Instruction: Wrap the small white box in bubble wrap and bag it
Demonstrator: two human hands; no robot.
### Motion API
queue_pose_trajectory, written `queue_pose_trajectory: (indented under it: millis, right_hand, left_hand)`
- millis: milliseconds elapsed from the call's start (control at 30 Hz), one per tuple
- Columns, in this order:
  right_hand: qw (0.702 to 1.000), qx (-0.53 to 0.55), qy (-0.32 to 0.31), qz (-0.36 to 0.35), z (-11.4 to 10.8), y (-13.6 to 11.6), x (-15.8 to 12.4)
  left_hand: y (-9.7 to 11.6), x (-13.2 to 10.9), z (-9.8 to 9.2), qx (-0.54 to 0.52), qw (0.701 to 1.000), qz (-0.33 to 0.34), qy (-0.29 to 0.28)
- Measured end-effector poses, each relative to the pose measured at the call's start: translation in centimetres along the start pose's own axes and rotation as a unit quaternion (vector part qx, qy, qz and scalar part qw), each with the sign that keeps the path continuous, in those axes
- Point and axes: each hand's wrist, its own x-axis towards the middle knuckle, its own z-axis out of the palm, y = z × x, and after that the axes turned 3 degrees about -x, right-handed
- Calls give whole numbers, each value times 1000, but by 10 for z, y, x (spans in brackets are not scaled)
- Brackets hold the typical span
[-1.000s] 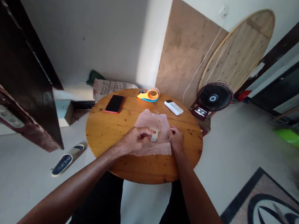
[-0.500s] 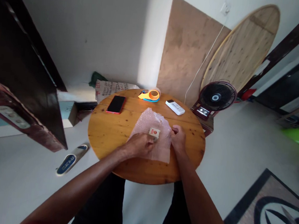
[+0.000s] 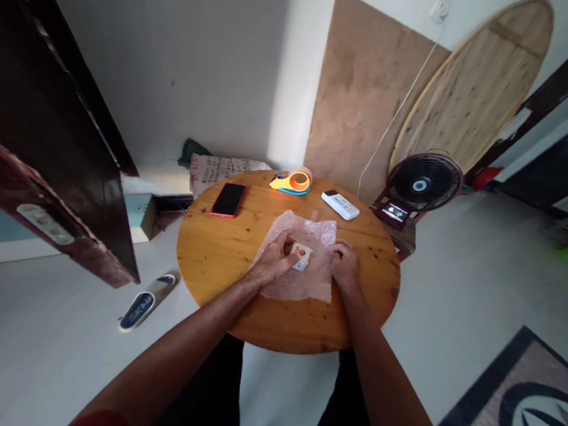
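A sheet of pinkish bubble wrap (image 3: 302,287) lies spread on the round wooden table (image 3: 220,260). On its middle rests a small pale box (image 3: 301,255) with a red-and-white printed face. My left hand (image 3: 276,260) comes in from the left, thumb and fingers closed about the box's left side. At the wrap's right edge is my right hand (image 3: 346,265), its curled fingers pinching that edge. Its fingertips are partly hidden.
Along the table's far side are a phone (image 3: 228,199) with a red edge, an orange tape dispenser (image 3: 293,181) and a white device (image 3: 340,205). A fan (image 3: 420,185) stands beyond the right edge. A slipper (image 3: 148,302) lies on the floor at left.
My left hand has shifted from the box's near side to its left side, uncovering more of its face. The wrap's far right corner, crumpled before, lies flatter. The camera view has swung slightly.
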Motion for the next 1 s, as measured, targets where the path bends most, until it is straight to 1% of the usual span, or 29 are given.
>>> queue_pose_trajectory:
  millis: [100, 167, 233, 333, 400, 467, 533, 633, 767, 833, 900, 1000]
  right_hand:
    - [1000, -5, -11, 2, -3, -5, -3]
    - [1000, -7, -16, -10, -7, -11, -6]
    - [998, -5, -36, -52, -13, -19, -9]
    - [986, 18, -108, -123, -22, -33, -14]
    - [976, 32, -160, -142, -25, -40, -16]
    - [969, 27, -195, -147, -26, -43, -17]
    - [966, 8, -213, -148, -24, -43, -17]
    - [966, 0, -216, -141, -20, -41, -17]
    - [971, 52, -195, -125, -19, -37, -16]
    - [979, 85, -160, -96, -20, -36, -14]
    - [986, 119, -93, -71, -23, -34, -11]
    - [988, 141, 39, -46, -29, -30, -7]
  left_hand:
    - [3, -3, 2, -24, 999, -8, -44]
    - [8, -6, 2, 6, 998, 2, -65]
    - [11, -10, 1, 52, 995, 5, -81]
    - [12, -12, -2, 122, 989, 1, -89]
    - [11, -13, -3, 161, 983, 4, -88]
    - [11, -14, -3, 199, 976, 11, -83]
    - [12, -14, -2, 235, 969, 16, -78]
    - [13, -13, -1, 258, 962, 12, -82]
    - [8, -10, 0, 253, 963, 21, -90]
    - [4, -11, 0, 279, 956, 27, -84]
    - [2, -12, 1, 327, 941, 36, -80]
    - [1, -14, 4, 404, 910, 39, -85]
